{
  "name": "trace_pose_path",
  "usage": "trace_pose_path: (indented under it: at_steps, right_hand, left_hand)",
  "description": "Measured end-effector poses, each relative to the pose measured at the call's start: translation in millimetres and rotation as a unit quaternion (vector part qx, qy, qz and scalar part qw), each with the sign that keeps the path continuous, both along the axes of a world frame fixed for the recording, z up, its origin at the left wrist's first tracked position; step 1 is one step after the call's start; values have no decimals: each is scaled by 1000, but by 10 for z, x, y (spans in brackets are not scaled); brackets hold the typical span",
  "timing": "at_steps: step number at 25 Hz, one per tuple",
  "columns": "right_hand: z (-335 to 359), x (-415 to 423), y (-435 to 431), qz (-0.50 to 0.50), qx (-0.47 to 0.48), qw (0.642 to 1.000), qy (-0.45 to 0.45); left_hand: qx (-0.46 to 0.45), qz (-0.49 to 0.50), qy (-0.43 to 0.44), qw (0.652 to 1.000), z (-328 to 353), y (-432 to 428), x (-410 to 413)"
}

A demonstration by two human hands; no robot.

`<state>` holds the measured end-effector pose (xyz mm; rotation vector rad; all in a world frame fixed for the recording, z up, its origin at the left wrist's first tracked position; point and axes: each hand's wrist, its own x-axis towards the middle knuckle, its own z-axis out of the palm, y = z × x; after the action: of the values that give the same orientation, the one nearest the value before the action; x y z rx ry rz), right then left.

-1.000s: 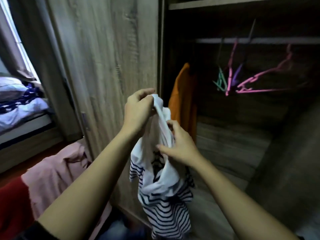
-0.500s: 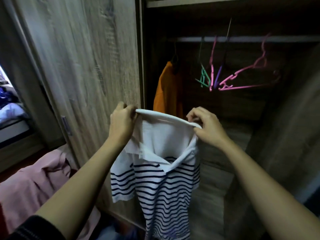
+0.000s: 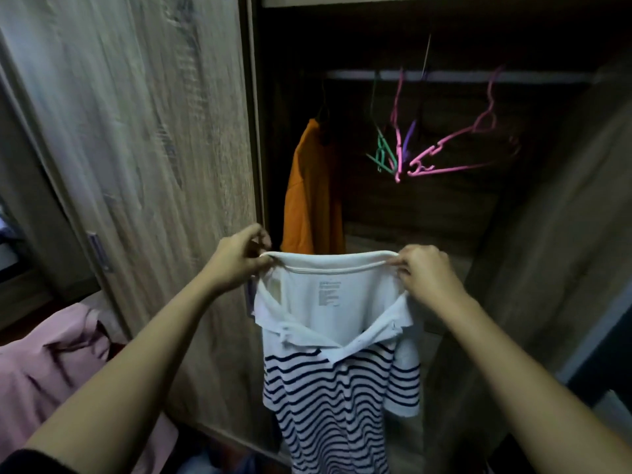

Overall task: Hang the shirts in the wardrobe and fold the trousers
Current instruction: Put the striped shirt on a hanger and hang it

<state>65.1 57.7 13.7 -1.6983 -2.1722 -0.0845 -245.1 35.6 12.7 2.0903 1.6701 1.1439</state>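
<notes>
Shirt: the white polo shirt with dark blue stripes (image 3: 337, 336) hangs in the air between the two hands, in front of the open wardrobe. No hanger is in it yet.
Left hand: the left hand (image 3: 239, 260) pinches the left end of the neck edge, with the fingers curled round the cloth.
Right hand: the right hand (image 3: 425, 271) pinches the right end of the neck edge in the same way.
Long axis: the neck edge is stretched straight from hand to hand. The body of the shirt falls straight down below both hands.
Hangers: the empty pink plastic hangers (image 3: 455, 148) hang on the pale wardrobe rail (image 3: 461, 76), above and beyond the right hand and well apart from it. A green plastic hanger (image 3: 383, 155) hangs just to the left of them.
Nearer hand: the right hand is nearer to the hangers. I think it should let go and reach up while the left hand holds the shirt.
Neighbour: an orange shirt (image 3: 313, 189) already hangs on the rail, above and behind the left hand.
Risk: with only one hand holding it, the neck opening will probably collapse.
Waiting: a pink garment (image 3: 44, 364) lies low, on the outer side of the left forearm.
</notes>
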Motion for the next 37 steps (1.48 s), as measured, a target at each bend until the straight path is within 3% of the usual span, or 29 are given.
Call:
trace_pose_path:
  at_steps: [4, 6, 11, 17, 24, 27, 32, 34, 37]
  right_hand:
    - [-45, 67, -204, -64, 2, 997, -37]
    - [-27, 93, -219, -48, -13, 998, -33]
    - [19, 206, -140, -67, 40, 997, -7]
    - [-172, 362, -226, -139, -55, 989, -5]
    - [-196, 363, -93, -68, -25, 997, 6]
    - [-197, 354, -118, -82, -9, 996, 23]
    - [-96, 463, -104, -105, 25, 990, 91]
    - [-52, 498, -69, -60, 25, 992, 105]
    - [38, 536, -30, 83, 73, 982, 154]
  left_hand:
    - [45, -31, 166, 985, -45, 47, 99]
    - [76, 42, 257, 963, -133, 121, 216]
    - [53, 125, 346, 928, -453, 105, 643]
    - [37, 125, 205, 970, -229, 157, 512]
    - [48, 128, 175, 975, -372, 190, 723]
    - [104, 149, 159, 970, -321, 168, 732]
    - [93, 116, 109, 983, -226, 237, 631]
    - [84, 106, 99, 986, -214, 316, 591]
    - [70, 135, 36, 988, -159, 410, 595]
